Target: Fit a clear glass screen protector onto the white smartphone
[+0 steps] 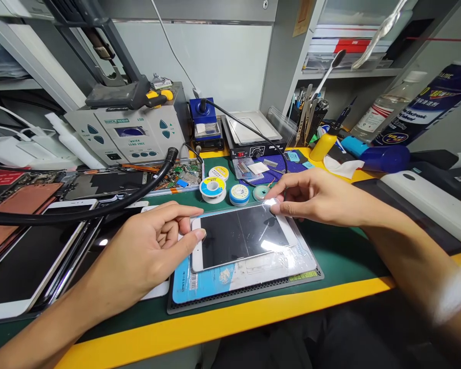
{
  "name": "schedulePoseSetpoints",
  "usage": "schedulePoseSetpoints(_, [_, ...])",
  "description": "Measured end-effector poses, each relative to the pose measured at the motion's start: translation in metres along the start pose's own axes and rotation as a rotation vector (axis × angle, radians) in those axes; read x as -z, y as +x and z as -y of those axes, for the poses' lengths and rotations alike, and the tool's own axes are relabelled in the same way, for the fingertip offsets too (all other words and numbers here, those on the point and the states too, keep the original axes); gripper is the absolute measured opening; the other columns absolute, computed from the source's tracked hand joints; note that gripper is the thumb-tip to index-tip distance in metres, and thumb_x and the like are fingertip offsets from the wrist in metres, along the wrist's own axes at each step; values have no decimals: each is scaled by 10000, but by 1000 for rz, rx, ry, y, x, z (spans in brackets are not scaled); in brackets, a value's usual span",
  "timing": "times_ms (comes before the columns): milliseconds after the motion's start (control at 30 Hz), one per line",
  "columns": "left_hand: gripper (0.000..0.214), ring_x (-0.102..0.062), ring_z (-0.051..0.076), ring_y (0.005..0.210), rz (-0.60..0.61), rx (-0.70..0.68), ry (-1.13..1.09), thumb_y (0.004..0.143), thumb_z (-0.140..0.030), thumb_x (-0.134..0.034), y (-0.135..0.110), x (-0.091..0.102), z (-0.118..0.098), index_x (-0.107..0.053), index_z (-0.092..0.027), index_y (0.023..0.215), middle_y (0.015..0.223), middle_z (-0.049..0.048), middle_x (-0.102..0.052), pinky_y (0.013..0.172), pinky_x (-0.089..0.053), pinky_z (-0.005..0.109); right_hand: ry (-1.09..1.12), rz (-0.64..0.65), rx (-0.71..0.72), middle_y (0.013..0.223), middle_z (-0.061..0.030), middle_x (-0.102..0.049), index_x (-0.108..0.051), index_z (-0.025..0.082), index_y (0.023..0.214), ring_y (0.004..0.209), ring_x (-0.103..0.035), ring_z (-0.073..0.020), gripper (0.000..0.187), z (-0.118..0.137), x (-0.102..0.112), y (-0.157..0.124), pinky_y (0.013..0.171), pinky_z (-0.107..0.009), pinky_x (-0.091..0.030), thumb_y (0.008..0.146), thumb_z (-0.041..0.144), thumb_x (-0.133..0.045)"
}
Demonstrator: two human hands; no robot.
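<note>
A white-framed tablet (240, 237) with a dark screen lies on a blue and white packet (215, 281) atop a dark mat (249, 289). My left hand (146, 253) rests at the tablet's left edge, thumb pressed on the bezel and fingers curled round the upper left corner. My right hand (311, 197) pinches the tablet's upper right corner, where a shiny film edge shows.
Solder spools (213, 188) stand just behind the tablet. A hot-air station (132, 136), a blue soldering stand (203, 120) and a heating plate (253, 136) line the back. Stacked tablets (30, 256) fill the left. A black hose (100, 205) crosses them. Bottles and tools crowd the right.
</note>
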State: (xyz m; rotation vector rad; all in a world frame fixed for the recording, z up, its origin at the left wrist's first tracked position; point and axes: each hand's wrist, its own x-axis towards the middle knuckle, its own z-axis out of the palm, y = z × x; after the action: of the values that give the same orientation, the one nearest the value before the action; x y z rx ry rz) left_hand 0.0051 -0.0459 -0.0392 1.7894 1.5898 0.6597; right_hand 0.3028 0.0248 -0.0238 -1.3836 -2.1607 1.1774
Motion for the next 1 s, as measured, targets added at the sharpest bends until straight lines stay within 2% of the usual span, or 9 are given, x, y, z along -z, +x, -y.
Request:
schedulePoseSetpoints(100, [404, -457, 87, 529, 6, 0, -3, 840, -529, -691, 0, 0, 1, -705, -211, 1089, 749, -12, -571, 455, -381, 187, -7, 4, -7, 729, -18, -649, -758, 174, 967, 611, -500, -131, 308, -1, 0, 0, 512, -246, -347, 823, 445, -735])
schedulePoseSetpoints(233, [394, -463, 88, 538, -4, 1, -2, 839, -524, -696, 2, -1, 4, -708, -217, 1085, 758, -9, -581, 460, -381, 185, 9, -5, -6, 667, 9, -609, -764, 178, 956, 582, -485, -114, 287, -3, 0, 1, 497, -228, -342, 800, 419, -753])
schedulePoseSetpoints(467, [375, -476, 89, 536, -27, -17, -24, 821, -532, -710, 3, -1, 9, -738, -237, 1051, 758, -4, -612, 453, -368, 180, 134, -5, -27, 603, 35, -573, -776, 181, 910, 521, -451, -90, 212, -5, -3, 4, 467, -216, -338, 775, 344, -760])
schedulePoseSetpoints(633, [341, -453, 99, 517, -73, -25, -37, 817, -507, -723, 3, -2, 9, -765, -237, 1021, 658, -13, -588, 454, -356, 190, 143, -28, -18, 594, 9, -596, -795, 170, 865, 534, -478, -114, 214, -7, -4, 6, 469, -236, -405, 759, 351, -754])
schedulePoseSetpoints(800, [293, -412, 99, 480, -108, -56, -22, 818, -491, -714, 5, -3, 4, -792, -229, 920, 601, -14, -574, 433, -321, 209, 159, -54, -19, 671, -33, -667, -803, 158, 854, 569, -520, -137, 220, -9, -6, 8, 486, -259, -449, 744, 338, -740])
schedulePoseSetpoints(1000, [295, -420, 108, 482, -119, -52, 7, 810, -480, -701, 8, -1, -1, -802, -213, 883, 573, -11, -577, 436, -310, 221, 155, -77, -23, 696, -42, -660, -802, 163, 807, 565, -515, -138, 197, -13, -8, 10, 485, -267, -450, 734, 332, -733])
